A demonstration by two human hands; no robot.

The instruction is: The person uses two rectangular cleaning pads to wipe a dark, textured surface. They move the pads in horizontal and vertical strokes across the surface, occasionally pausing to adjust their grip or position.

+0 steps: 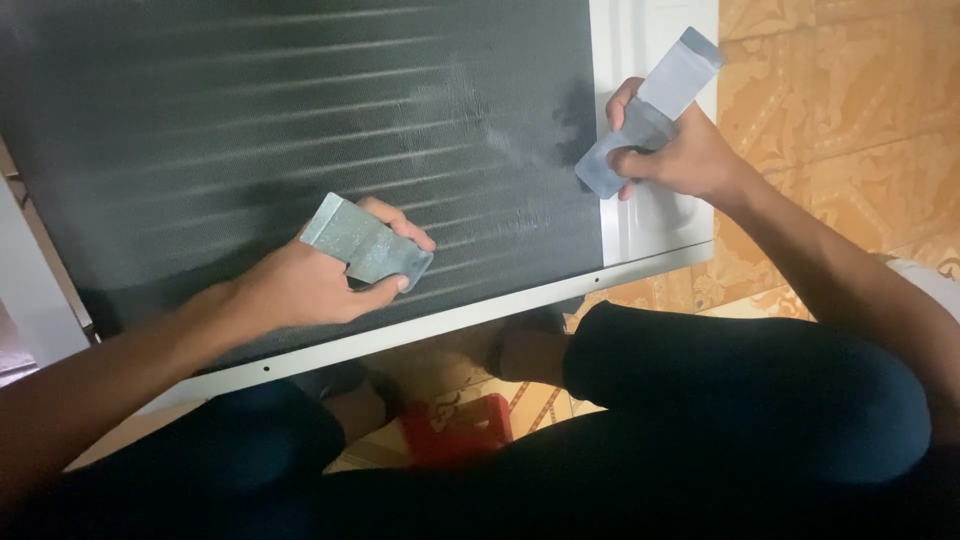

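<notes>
A large dark finned panel (250,120) in a white metal frame (640,215) lies on the floor in front of me. My left hand (300,285) grips a flat grey metal piece (365,245) and presses its end against the fins near the panel's lower edge. My right hand (675,150) holds a second, similar grey metal piece (660,95), its lower end resting on the fins at the panel's right edge. Lighter scraped streaks mark the fins between the two hands.
My legs in dark trousers (740,400) are crossed below the panel. A small red plastic object (460,430) sits under them on the patterned orange tile floor (850,100). A white surface (30,290) borders the panel at the left.
</notes>
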